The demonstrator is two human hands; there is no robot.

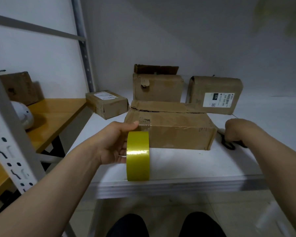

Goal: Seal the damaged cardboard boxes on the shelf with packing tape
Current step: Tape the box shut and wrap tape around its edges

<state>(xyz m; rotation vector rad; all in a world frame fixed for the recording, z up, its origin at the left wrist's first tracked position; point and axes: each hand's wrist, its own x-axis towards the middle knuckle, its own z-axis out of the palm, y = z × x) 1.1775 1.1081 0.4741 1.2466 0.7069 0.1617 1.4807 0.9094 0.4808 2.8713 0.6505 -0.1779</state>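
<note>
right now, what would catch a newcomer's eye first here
The bright yellow tape roll stands out most, held upright on edge by the left hand at the front of the white shelf. Just behind it lies a wide cardboard box with a torn, gaping top flap. Beside the box's right end, the right hand curls over black scissors.

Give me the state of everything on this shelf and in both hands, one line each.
tape roll: upright on edge, in the grip of the left hand.
scissors: flat on the shelf, handles under the right hand, its grip curled.
front box: top seam split open, unsealed.
back middle box: flap standing up, hole torn in front face.
labelled box: closed, label facing forward.
small box: closed, edges scuffed.
</note>
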